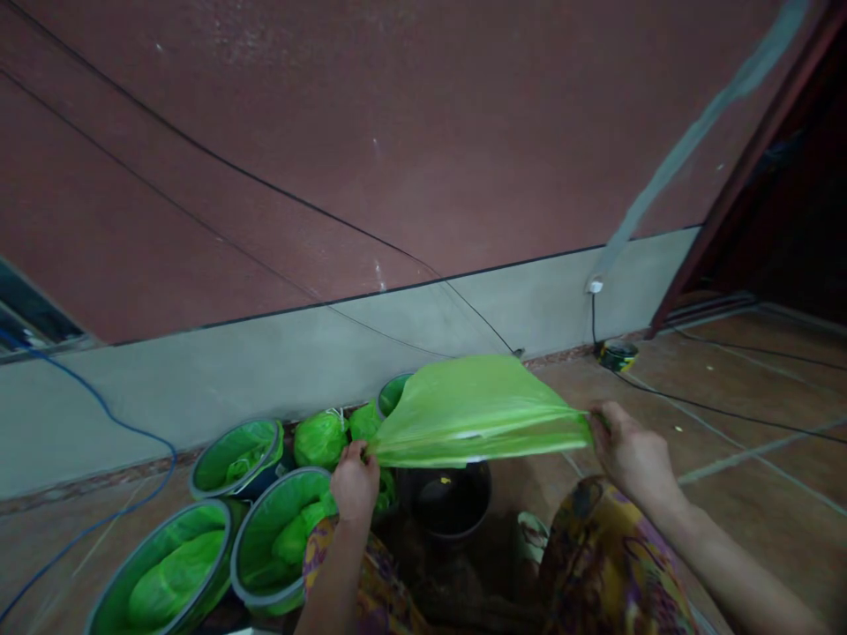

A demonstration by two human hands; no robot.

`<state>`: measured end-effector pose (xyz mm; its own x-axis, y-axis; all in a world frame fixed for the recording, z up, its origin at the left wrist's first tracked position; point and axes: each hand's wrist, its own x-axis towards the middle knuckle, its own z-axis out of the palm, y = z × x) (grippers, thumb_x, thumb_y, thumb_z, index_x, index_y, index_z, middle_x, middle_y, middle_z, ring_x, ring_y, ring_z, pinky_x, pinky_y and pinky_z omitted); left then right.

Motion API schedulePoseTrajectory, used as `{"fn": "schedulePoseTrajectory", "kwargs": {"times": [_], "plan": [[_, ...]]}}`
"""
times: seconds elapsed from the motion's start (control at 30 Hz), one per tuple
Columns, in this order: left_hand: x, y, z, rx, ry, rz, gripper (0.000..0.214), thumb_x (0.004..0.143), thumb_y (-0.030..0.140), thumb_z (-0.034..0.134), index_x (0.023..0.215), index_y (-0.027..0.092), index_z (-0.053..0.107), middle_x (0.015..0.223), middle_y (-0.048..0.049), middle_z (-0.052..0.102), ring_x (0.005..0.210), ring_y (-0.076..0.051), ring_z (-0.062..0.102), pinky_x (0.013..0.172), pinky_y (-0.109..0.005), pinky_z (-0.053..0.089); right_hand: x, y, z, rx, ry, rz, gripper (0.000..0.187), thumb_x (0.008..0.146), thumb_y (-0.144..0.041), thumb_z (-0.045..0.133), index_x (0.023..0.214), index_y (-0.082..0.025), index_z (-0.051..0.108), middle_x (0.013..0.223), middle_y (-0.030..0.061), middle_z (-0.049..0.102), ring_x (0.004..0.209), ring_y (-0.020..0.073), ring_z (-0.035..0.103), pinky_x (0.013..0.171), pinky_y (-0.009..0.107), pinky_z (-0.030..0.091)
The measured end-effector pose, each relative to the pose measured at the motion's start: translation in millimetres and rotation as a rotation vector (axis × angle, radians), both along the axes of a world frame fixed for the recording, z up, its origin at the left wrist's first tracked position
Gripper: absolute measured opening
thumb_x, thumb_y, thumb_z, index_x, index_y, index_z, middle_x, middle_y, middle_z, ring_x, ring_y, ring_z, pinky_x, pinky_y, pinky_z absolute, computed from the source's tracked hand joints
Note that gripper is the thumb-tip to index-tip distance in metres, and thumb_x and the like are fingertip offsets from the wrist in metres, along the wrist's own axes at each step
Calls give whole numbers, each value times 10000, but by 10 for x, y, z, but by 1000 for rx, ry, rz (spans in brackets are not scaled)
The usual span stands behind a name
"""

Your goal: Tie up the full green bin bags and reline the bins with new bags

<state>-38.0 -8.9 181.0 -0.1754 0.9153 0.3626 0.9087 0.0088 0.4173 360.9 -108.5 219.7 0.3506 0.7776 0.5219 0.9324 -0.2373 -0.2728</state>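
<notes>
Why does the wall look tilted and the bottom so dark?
Head view: the wide lens slants and bows the wall's grey band; light is dim, so the black bucket under the green bag looks murky; the left hand and right hand gripping it look soft.

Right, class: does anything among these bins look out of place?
The dark bin has no green liner, unlike the lined bins beside it. The left hand and right hand stretch a green bag above it.
</notes>
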Motion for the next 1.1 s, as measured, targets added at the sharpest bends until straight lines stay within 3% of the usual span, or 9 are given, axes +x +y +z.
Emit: {"fn": "schedulePoseTrajectory", "kwargs": {"times": [0.17, 0.27, 0.43, 0.5, 0.6, 0.67, 0.77, 0.93, 1.1], "plan": [[-20, 125, 10, -46, -244, 6, 292, 764, 144, 523, 1008, 151, 684, 651, -55, 676, 577, -189, 628, 549, -259, 422, 175, 47, -23, -91, 97, 287, 275, 884, -240, 403, 929, -186, 669, 926, 84, 717, 815, 197, 682, 718, 272, 497], [-19, 309, 375, -47, -643, -62, 360, 738, 155, 523, 1067, 134, 667, 481, 38, 551, 415, -137, 540, 466, -235, 413, 145, 55, 451, -16, 80, 395, 264, 865, -218, 433, 937, -195, 686, 913, 64, 708, 822, 182, 675, 749, 279, 507], [-72, 508, 1172, 435, -1085, -252, 465, 687, 295, 608, 1121, 134, 658, 711, 6, 671, 511, -83, 570, 507, -198, 472, -154, -160, 1360, 599, -70, 204, 191, 845, -223, 540, 944, -237, 703, 954, 62, 681, 853, 181, 645, 704, 287, 497], [-135, 508, 1118, 559, -1072, -224, 377, 658, 279, 617, 1000, 148, 706, 860, -32, 717, 648, -102, 630, 586, -200, 501, -258, -225, 1231, 761, -84, 80, 178, 811, -202, 577, 919, -257, 708, 968, 70, 682, 872, 197, 640, 771, 324, 498], [-257, 459, 552, 208, -986, -170, 235, 594, 247, 573, 751, 162, 726, 547, 13, 644, 444, -106, 532, 442, -210, 435, -326, -251, 521, 111, 55, 399, 241, 779, -150, 497, 727, -252, 709, 718, 39, 683, 652, 175, 638, 608, 264, 492], [-357, 422, 96, -72, -919, -170, 200, 576, 262, 559, 667, 166, 710, 399, 33, 543, 346, -113, 455, 366, -219, 362, -364, -272, -1, -288, 151, 438, 296, 745, -94, 466, 660, -261, 695, 678, 27, 692, 621, 178, 643, 588, 253, 476], [-505, 406, -301, -116, -942, -184, 241, 586, 290, 563, 729, 164, 713, 467, 27, 581, 388, -108, 479, 411, -231, 405, -480, -342, -448, -480, 264, 399, 352, 752, -61, 400, 700, -253, 691, 743, 32, 711, 724, 186, 673, 675, 258, 477], [-571, 512, -234, 3, -1153, 12, 344, 575, 347, 654, 852, 144, 678, 629, 17, 618, 509, -108, 538, 509, -254, 479, -779, -430, -437, -551, 438, 549, 331, 790, -116, 367, 832, -213, 682, 849, 41, 705, 822, 183, 668, 733, 255, 465], [-364, 428, -225, -190, -1334, 193, 299, 767, 400, 587, 951, 168, 622, 776, -27, 667, 633, -112, 620, 650, -272, 531, -1176, -505, -466, -634, 583, 663, 387, 766, -148, 446, 1079, -239, 654, 904, 8, 687, 871, 163, 628, 793, 240, 445]]}}
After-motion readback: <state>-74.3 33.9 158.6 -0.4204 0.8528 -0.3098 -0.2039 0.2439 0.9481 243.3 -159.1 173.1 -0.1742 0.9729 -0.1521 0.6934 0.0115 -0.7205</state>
